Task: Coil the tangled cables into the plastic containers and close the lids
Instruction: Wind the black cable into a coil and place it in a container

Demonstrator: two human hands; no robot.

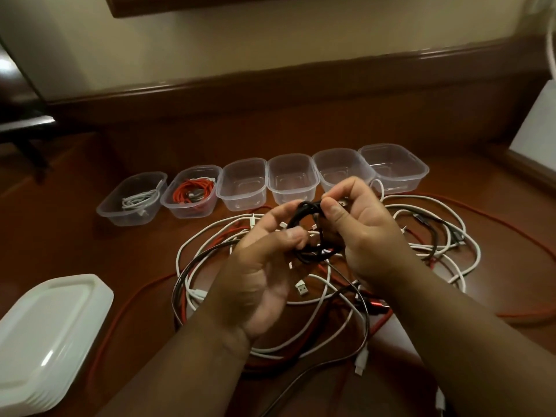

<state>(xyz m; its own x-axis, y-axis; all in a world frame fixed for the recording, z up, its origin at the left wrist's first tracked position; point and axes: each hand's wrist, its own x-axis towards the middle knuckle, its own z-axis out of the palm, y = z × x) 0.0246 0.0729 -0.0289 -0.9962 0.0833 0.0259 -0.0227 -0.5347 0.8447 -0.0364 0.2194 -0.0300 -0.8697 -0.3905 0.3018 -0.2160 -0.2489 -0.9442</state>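
Two hands (pixel 261 266) (pixel 361 233) around black cable (pixel 304 212)

Clear glossy plastic containers (pixel 243 183), glossy white lids (pixel 45 335), polished reddish wood floor (pixel 90 251).

Dim, warm indoor light tints the whole scene orange-brown, leaving the wooden floor (pixel 90 236) dark and muddy. A pale glare streaks the stack of white lids (pixel 45 332) at lower left, and small highlights glint on the rims of the clear containers (pixel 293 182). The forearms fall into heavy shadow near the bottom edge. Wide-angle distortion bends the baseboard (pixel 270 82) into a curve, and the corners turn soft and smeared. The left hand (pixel 258 275) shows slight motion blur.
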